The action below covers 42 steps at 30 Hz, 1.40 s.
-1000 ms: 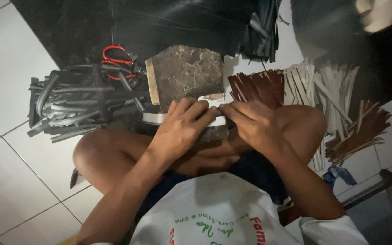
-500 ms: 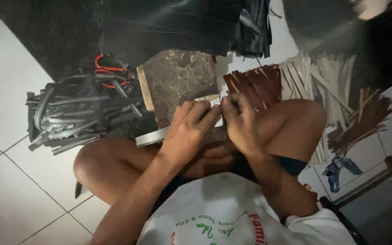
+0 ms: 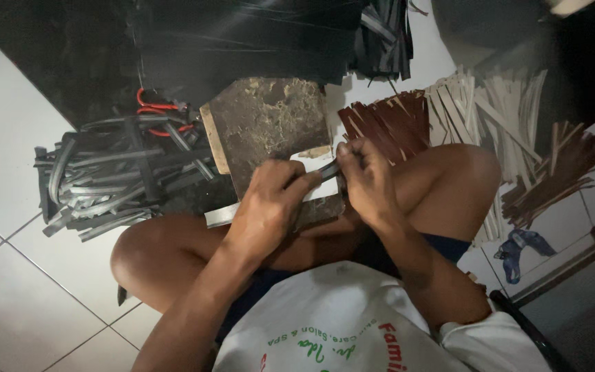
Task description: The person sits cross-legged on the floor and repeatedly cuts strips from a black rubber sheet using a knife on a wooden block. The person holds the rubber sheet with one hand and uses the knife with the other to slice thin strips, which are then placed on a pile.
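Gripping a dark strip point(image 3: 330, 170), both hands point(image 3: 318, 200) hide its middle over the board point(image 3: 266, 124).

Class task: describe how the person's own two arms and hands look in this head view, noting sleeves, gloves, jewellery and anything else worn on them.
Both arms are bare from the elbow down; the left hand and the right hand wear no gloves. No watch, ring or bracelet shows in this dim light. A short white sleeve covers the right upper arm; it belongs to a white shirt with green and red print. The left sleeve is out of view.
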{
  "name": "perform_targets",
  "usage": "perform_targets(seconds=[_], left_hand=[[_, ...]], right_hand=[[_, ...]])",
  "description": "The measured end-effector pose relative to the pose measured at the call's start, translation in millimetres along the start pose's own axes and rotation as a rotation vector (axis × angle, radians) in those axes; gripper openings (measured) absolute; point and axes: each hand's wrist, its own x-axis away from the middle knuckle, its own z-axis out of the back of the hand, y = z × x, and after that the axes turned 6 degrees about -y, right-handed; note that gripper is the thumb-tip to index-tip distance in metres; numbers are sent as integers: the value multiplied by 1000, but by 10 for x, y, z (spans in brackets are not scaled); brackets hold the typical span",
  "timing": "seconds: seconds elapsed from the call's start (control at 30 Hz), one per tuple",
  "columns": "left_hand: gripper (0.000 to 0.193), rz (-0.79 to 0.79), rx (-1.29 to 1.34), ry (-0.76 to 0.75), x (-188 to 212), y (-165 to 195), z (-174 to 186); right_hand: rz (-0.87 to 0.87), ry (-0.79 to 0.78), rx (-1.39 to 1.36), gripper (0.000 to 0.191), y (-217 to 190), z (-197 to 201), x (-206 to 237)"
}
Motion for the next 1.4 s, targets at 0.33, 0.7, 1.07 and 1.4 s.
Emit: perform_targets(seconds=[0.33, 0.7, 1.07, 1.4], left_hand=[[36, -24, -74, 2, -66, 38, 2], [33, -33, -71, -10, -97, 59, 3], [35, -49, -118, -17, -133, 94, 37], [38, -53, -148, -22, -135, 106, 34]], right_hand=[[-169, -30, -67, 27, 66, 117, -132], [-112, -10, 4, 29, 176, 200, -287], [-104, 33, 187, 31, 298, 274, -474], [-82, 53, 275, 32, 596, 315, -699]])
